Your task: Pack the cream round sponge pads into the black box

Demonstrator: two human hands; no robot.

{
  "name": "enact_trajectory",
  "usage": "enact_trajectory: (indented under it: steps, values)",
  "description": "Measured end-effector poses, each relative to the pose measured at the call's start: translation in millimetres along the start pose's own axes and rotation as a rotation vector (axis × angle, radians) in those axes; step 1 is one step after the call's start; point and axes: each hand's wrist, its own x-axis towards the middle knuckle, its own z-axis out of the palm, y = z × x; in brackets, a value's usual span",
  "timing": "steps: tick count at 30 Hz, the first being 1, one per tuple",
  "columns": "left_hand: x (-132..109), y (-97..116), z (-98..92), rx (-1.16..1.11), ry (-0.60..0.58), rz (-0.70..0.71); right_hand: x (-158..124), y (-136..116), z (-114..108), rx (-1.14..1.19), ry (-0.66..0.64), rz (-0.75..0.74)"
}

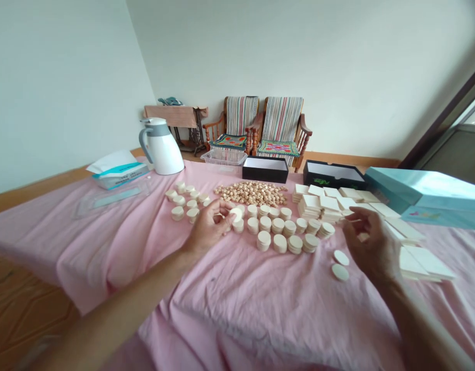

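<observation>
My left grip (210, 228) pinches a pale disc (235, 213) beside the disc stacks (276, 225); my right grip (371, 248) is narrow, holding something I cannot make out, just above two loose discs (341, 257).

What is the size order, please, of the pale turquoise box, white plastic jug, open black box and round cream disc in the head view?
1. Pale turquoise box
2. White plastic jug and open black box: too alike to rank
3. Round cream disc
</observation>
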Motion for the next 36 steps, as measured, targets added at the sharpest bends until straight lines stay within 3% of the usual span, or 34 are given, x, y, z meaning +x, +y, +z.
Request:
enact_trajectory:
  steps: [4,8,14,27,30,36]
  values:
    - [-6,-13,-64.8,0.045,0.133,-0.196,-1,-5,-2,0.008,-0.043,0.014]
    - [-17,-20,-92.8,0.087,0.166,-0.285,-2,-12,0,-0.01,-0.092,-0.002]
    - [-21,-24,-87.8,0.108,0.09,-0.354,-4,-6,2,-0.032,-0.126,0.018]
    - [-21,-40,-87.9,0.222,0.06,-0.29,-5,-7,6,-0.054,-0.179,-0.012]
    - [-23,-41,-84.8,0.399,0.059,-0.197,-6,-6,8,-0.05,-0.188,-0.016]
    - [-31,-35,-74.8,0.943,0.131,0.135,-8,-6,9,-0.028,-0.213,-0.027]
